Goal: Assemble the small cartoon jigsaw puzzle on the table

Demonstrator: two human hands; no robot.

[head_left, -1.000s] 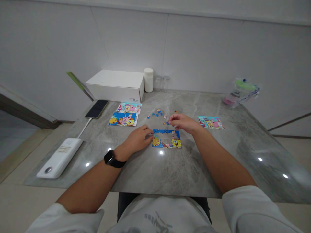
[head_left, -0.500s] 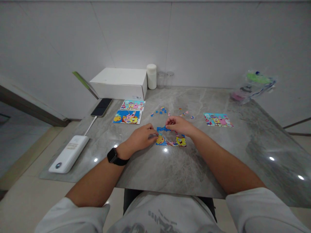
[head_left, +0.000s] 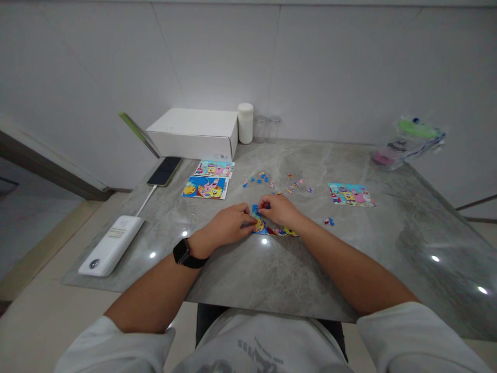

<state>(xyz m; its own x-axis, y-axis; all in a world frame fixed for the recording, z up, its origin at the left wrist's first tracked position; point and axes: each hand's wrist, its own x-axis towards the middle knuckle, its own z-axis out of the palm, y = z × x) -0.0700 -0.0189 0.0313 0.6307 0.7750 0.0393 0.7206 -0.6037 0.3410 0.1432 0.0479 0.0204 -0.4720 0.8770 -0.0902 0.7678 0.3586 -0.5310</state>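
A partly assembled cartoon jigsaw puzzle [head_left: 261, 228] lies on the grey marbled table, its upper right side hidden under my right hand. My left hand [head_left: 234, 224] touches its left edge, fingers curled and fingertips holding that edge. Over the puzzle's upper left part, my right hand [head_left: 280, 210] pinches with thumb and fingers; a blue piece shows at the fingertips, mostly covered. Loose blue puzzle pieces [head_left: 264, 176] and pinkish ones [head_left: 295, 186] are scattered behind the hands. A small joined clump of pieces [head_left: 329, 221] sits right of my right forearm.
Two cartoon picture cards [head_left: 205, 187] lie at left, another card [head_left: 351, 195] at right. A white box [head_left: 192, 133], white bottle [head_left: 245, 123] and two clear glasses [head_left: 267, 128] stand along the wall. A phone [head_left: 164, 171] is cabled to a white power bank [head_left: 112, 246]. A plastic bag [head_left: 407, 142] sits far right.
My right hand went from the loose pieces to the puzzle's top edge, then leftward and lower over it. The clump beside my right forearm has come into view. My left hand stays at the left edge.
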